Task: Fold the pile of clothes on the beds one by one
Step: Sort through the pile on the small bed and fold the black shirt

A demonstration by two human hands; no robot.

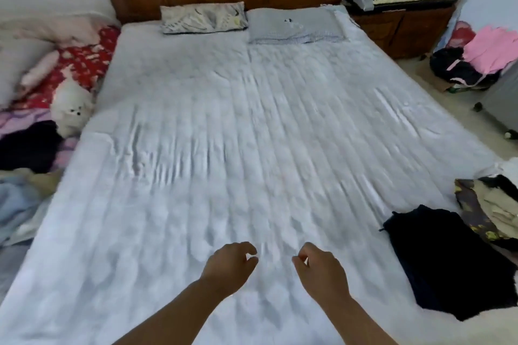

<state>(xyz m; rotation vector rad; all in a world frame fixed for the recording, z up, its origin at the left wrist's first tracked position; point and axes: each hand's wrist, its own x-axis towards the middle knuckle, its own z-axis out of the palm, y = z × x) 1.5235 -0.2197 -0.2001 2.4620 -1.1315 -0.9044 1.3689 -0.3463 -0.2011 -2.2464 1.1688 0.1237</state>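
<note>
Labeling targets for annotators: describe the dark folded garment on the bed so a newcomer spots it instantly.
Start at the big pale quilted bed and go to its near right edge, right of the right hand. The black folded garment lies flat there. Unlike the crumpled beige and patterned clothes pile just beyond it, it is plain black and smooth.

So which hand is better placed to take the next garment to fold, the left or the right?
Probably the left hand. The unfolded pile lies past the bed's left edge, on that hand's side. The black folded garment and the folded stack lie beside the right hand. Both hands hold nothing.
</note>
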